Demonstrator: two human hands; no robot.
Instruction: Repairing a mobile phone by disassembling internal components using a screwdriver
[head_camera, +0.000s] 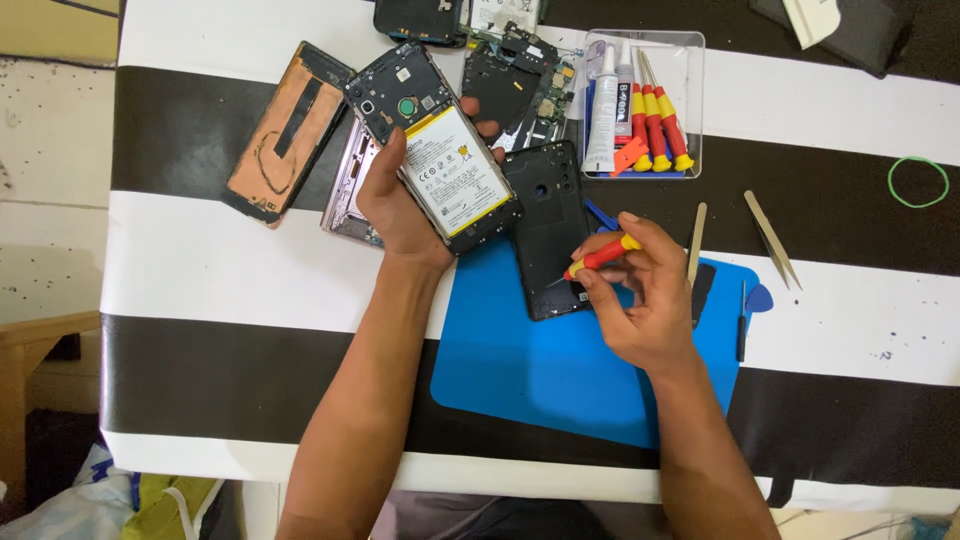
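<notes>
My left hand (400, 205) grips an opened smartphone (432, 145) with its back off, so the white battery and dark frame show. The phone is lifted and tilted above the table. My right hand (640, 300) holds a red-and-yellow screwdriver (600, 257), tip pointing left and down. Under that tip a black phone back cover (545, 225) lies partly on the blue work mat (540, 370).
A clear plastic tray (690, 45) holds several red-yellow screwdrivers and glue tubes. Phone parts and another opened phone (285, 130) lie at the top left. Tweezers (772, 240), a pry tool (696, 240), a blue pick (760, 298) and a green rubber band (917, 181) lie to the right.
</notes>
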